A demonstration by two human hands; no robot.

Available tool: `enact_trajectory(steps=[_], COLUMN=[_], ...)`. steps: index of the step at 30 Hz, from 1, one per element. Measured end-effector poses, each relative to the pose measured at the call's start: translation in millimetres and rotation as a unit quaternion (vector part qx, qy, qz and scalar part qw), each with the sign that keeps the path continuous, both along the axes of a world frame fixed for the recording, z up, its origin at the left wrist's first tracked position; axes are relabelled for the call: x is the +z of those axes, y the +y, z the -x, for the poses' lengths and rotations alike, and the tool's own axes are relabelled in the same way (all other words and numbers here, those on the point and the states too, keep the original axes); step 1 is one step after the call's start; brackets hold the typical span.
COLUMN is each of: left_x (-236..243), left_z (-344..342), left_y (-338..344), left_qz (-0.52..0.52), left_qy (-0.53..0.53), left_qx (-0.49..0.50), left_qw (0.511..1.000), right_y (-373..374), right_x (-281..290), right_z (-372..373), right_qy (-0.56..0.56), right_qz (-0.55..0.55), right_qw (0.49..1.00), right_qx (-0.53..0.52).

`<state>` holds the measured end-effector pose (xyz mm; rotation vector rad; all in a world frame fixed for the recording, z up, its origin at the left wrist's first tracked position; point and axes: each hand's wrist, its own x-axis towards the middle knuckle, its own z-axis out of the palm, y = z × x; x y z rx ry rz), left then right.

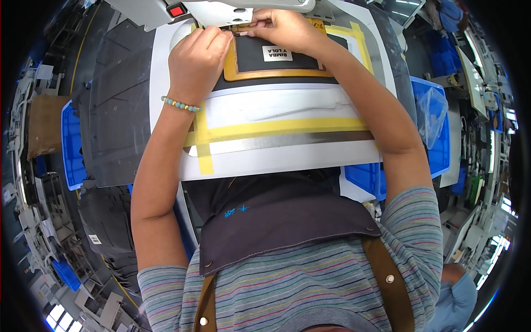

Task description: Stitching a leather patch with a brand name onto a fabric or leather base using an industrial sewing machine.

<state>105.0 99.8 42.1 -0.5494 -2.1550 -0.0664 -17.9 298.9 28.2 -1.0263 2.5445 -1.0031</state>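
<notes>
Reaching to the machine [215,12], the left hand [200,58] curls its fingers, pressed together, at the far left corner of an orange frame [282,73]. Just beside it, the right hand [287,30] bends thumb and fingers over the frame's far edge. I cannot tell what the 2 pinch. The frame lies just in front of the machine; inside shows a black panel [249,55] with 1 white label [276,53]. Nearer the person runs yellow tape [287,128].

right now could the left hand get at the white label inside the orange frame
Probably yes: the left hand is close by, and between it and the white label only the orange frame and flat black material show. The right hand leaves the label uncovered.
</notes>
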Motion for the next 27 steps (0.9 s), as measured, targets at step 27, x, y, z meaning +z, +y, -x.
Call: enact_trajectory(steps=[27], left_x=[10.0], left_z=[12.2], left_y=[15.3], left_qz=[-0.019], left_qy=[-0.076], left_qx=[0.019], left_qw=[0.997], right_y=[404.5], right_x=[-67.3], right_z=[195.0], right_qy=[0.353], right_qz=[-0.152], right_qw=[0.828], right_qx=[-0.408])
